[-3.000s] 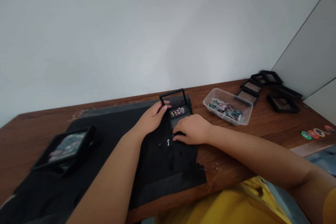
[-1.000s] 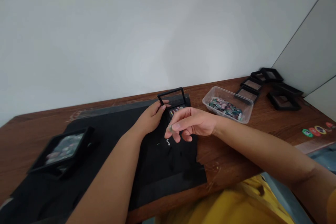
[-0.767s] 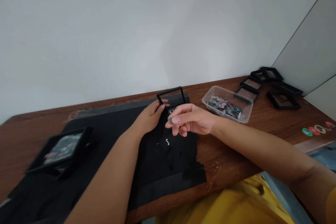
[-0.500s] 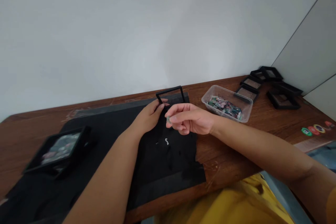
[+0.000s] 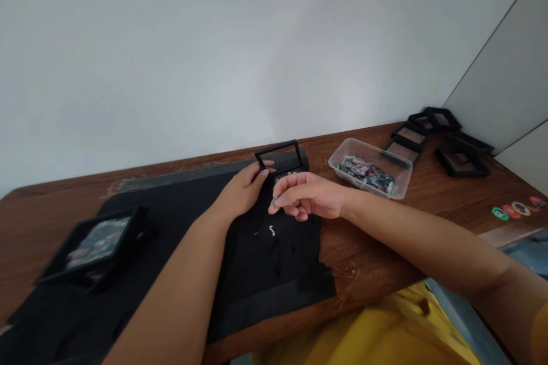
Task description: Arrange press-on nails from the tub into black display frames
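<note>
My left hand (image 5: pixel 248 185) grips the left edge of a black frame (image 5: pixel 278 146) that stands tilted up over the black mat (image 5: pixel 265 279). Between the thumb and fingertips of my right hand (image 5: pixel 303 195) is a small greenish-grey stone (image 5: pixel 275 201), just in front of the frame. Some small pale pieces show behind my right fingers, partly hidden by them. A small white scrap (image 5: pixel 272 230) lies on the mat below my hands. To the right, a clear plastic container (image 5: pixel 405 182) holds many coloured stone chips (image 5: pixel 367 172).
A black frame with stones under its clear pane (image 5: pixel 100 239) rests on the mat at left. Several black frames (image 5: pixel 462 161) sit at the table's back right. Round stickers (image 5: pixel 511 213) are near the right edge. A pale wall (image 5: pixel 214 57) rises behind the wooden table (image 5: pixel 363 245).
My right hand has shifted and turned slightly, with the stone still pinched and its tip a little lower. Pale pieces behind it now show more. My left hand has hardly moved.
</note>
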`<state>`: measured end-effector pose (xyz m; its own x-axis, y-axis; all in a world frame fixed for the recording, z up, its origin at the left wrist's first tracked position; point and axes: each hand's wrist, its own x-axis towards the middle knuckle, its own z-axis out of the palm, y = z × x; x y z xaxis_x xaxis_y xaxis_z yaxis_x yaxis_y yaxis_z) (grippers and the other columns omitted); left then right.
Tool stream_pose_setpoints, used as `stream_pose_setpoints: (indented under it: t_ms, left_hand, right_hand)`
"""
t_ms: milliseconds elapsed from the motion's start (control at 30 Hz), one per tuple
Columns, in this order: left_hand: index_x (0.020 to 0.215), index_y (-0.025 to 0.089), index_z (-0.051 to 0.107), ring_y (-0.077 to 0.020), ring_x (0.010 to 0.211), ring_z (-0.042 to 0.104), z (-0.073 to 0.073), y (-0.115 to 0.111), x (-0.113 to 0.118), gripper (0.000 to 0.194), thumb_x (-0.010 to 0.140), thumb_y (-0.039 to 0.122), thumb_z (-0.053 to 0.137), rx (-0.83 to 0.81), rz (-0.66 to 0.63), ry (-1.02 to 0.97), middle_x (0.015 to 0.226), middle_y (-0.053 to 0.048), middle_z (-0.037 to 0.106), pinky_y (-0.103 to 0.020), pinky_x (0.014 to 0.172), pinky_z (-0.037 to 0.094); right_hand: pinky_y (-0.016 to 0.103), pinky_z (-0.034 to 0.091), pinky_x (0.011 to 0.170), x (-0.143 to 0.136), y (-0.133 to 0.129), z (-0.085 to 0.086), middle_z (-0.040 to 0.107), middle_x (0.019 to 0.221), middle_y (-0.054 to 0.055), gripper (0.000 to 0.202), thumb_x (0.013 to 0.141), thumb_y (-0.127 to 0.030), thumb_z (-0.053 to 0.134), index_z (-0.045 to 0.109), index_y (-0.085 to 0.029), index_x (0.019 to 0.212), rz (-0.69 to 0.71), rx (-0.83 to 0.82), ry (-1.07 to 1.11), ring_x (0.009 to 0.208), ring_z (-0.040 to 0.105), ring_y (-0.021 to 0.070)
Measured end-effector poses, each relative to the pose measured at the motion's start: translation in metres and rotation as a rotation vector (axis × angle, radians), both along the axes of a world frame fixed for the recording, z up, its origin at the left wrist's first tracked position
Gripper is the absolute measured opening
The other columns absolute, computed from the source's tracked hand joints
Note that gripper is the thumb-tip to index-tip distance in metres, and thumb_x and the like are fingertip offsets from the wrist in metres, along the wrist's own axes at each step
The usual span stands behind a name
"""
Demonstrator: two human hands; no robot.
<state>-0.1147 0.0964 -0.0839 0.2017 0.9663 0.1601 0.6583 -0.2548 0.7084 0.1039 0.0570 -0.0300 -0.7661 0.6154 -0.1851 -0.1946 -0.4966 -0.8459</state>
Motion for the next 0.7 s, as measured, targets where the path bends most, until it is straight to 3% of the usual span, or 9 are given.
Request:
stream_pose_setpoints:
  t_ms: [433,700]
  left_hand:
    - [0.125,0.022,0.068,-0.0342,0.126,0.066,0.007,-0.004,0.001,0.055,0.093,0.059,0.043,-0.020,-0.031,0.020,0.129,-0.010,0.075,-0.052,0.115,0.048]
    - [0.125,0.025,0.068,-0.0338,0.123,0.068,0.011,-0.005,0.002,0.051,0.092,0.055,0.044,-0.054,-0.015,0.028,0.127,-0.009,0.077,-0.053,0.114,0.049]
  right_hand:
    - [0.017,0.036,0.045,0.004,0.004,0.004,0.079,0.078,0.000,0.018,0.071,-0.016,0.082,0.065,-0.018,0.077,-0.061,-0.047,0.039,0.049,0.044,0.0050]
    - [0.016,0.039,0.044,0.005,0.002,0.005,0.080,0.079,-0.001,0.027,0.066,-0.016,0.088,0.065,-0.019,0.080,0.054,-0.032,0.072,0.046,0.048,0.0045]
